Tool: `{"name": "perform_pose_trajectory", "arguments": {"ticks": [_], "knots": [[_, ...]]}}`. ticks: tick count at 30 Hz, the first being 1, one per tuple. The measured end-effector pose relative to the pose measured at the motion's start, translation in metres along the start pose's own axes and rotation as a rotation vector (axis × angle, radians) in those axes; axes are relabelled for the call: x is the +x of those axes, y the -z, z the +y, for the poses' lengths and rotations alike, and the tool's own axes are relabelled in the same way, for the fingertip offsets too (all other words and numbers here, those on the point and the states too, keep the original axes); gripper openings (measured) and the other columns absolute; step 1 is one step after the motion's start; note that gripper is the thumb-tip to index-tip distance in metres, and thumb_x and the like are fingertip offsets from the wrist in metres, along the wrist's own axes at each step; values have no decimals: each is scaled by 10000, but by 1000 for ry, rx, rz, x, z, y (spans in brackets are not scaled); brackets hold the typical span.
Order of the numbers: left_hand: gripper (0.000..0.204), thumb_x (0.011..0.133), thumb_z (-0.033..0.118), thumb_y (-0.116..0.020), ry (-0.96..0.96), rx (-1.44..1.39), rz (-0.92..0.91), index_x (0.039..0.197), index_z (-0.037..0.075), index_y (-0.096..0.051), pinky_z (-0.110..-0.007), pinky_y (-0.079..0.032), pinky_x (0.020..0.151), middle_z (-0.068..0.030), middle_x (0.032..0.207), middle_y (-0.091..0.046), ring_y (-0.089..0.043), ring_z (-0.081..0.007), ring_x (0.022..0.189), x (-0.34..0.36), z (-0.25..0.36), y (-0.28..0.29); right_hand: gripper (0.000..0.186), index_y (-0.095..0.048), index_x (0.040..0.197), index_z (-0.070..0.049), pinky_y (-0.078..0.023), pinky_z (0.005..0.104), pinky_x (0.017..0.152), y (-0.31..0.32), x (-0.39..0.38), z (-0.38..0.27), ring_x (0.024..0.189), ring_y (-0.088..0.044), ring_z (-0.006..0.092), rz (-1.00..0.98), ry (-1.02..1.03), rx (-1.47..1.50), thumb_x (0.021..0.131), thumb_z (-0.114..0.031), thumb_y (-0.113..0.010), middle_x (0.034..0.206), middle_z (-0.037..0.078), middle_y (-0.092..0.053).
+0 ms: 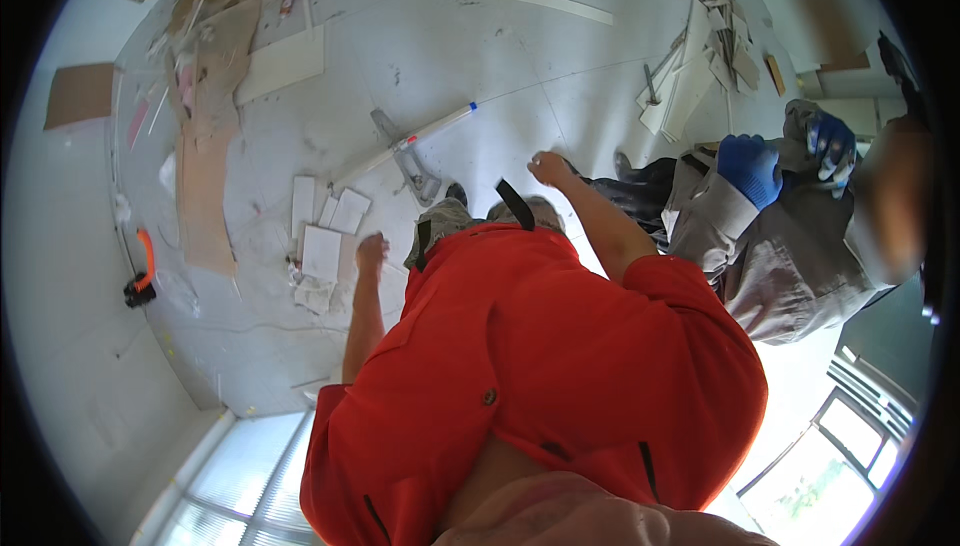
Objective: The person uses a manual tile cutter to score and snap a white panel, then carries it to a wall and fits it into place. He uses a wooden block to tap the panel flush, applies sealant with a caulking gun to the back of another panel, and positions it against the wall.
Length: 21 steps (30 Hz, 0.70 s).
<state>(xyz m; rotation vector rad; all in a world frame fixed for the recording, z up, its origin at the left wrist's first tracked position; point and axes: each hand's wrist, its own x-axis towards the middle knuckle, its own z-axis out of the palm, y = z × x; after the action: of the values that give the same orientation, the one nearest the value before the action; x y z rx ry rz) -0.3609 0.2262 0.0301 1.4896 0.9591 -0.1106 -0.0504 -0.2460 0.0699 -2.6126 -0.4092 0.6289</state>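
Both your arms hang away from the red jacket [560, 316], perhaps simply for balance as you stand. Your left hand [371, 251] is beside the white board pieces [321, 252] on the floor, with nothing visible in it; it's blurred, so you cannot tell how far its fingers curl. Your right hand [548, 170] hangs in front of you, apparently bare of any tool; its fingers look bent, but whether they close fully cannot be told.

The board pieces lie flat in a loose cluster to your left, probably because flat offcuts stay put there. Ahead of your feet, a long white rod [440, 125] with a blue tip lies across a grey angled frame [407, 164]; the crossing may keep part of it off the floor, though contact is unclear. The brown cardboard sheet [208, 206] is spread farther left, maybe as floor cover. On your right, a co-worker wears blue gloves [750, 170], likely against rough edges like those in the scrap pile [690, 86].
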Motion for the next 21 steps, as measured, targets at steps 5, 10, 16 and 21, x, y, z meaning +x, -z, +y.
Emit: {"name": "perform_pose_trajectory", "arguments": {"ticks": [5, 10, 16, 21], "knots": [[374, 1040, 367, -643, -264, 272, -70, 1156, 23, -735, -350, -569, 728, -103, 997, -800, -745, -182, 888, 95, 250, -49, 533, -739, 1278, 7, -561, 479, 1016, 95, 85, -45, 1128, -737, 416, 84, -184, 466, 983, -427, -649, 1163, 254, -776], [366, 1047, 360, -637, -491, 370, -294, 1167, 33, -747, -335, -569, 827, -86, 999, -798, -737, -172, 931, 164, 441, -193, 502, -712, 1324, 18, -599, 388, 756, 134, 168, 36, 813, -783, 234, 242, -184, 379, 1002, -367, -689, 957, 172, -805], [298, 1051, 302, -641, -549, 294, -336, 1183, 62, -759, -327, -580, 851, -108, 1021, -794, -742, -186, 971, 341, 557, -310, 450, -752, 1234, -20, -577, 504, 954, 192, 297, 182, 1127, -721, 419, 165, -401, 402, 992, -388, -664, 1211, 262, -756], [481, 1028, 487, -640, -315, 859, -168, 1184, 50, -769, -481, -565, 998, -210, 1170, -791, -732, -406, 1144, 394, 564, -352, 341, -776, 1144, -45, -604, 426, 651, 268, 357, 278, 665, -752, 286, 135, -417, 473, 1016, -352, -703, 836, 185, -770]]}}
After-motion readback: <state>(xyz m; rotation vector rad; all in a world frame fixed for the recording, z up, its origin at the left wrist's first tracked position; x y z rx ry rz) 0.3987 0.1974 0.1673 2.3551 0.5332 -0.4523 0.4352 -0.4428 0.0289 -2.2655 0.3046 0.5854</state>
